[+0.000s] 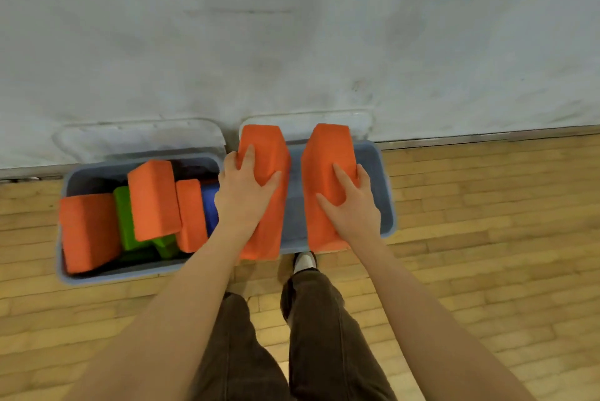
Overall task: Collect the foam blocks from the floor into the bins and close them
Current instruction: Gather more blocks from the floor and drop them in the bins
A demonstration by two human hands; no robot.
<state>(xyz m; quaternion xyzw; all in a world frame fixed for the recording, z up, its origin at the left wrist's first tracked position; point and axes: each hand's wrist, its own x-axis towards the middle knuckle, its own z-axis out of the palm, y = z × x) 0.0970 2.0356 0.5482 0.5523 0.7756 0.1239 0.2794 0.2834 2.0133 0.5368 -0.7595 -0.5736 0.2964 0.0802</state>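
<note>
Two grey bins stand side by side against the wall, lids flipped back. The left bin (69,180) holds several foam blocks: three orange ones, among them a large one (89,232), a green one (125,219) and a blue one (210,206). My left hand (243,196) grips an orange block (264,154) over the left part of the right bin (384,193). My right hand (352,206) grips a second orange block (326,150) over the same bin's right part. Both blocks stand on end. The bin's grey bottom shows between them.
The bins' open lids, one being the right lid (360,123), lean on the pale wall (292,27). Wooden floor (487,238) spreads to the right and below. My legs in dark trousers and a white shoe (305,261) stand right before the right bin.
</note>
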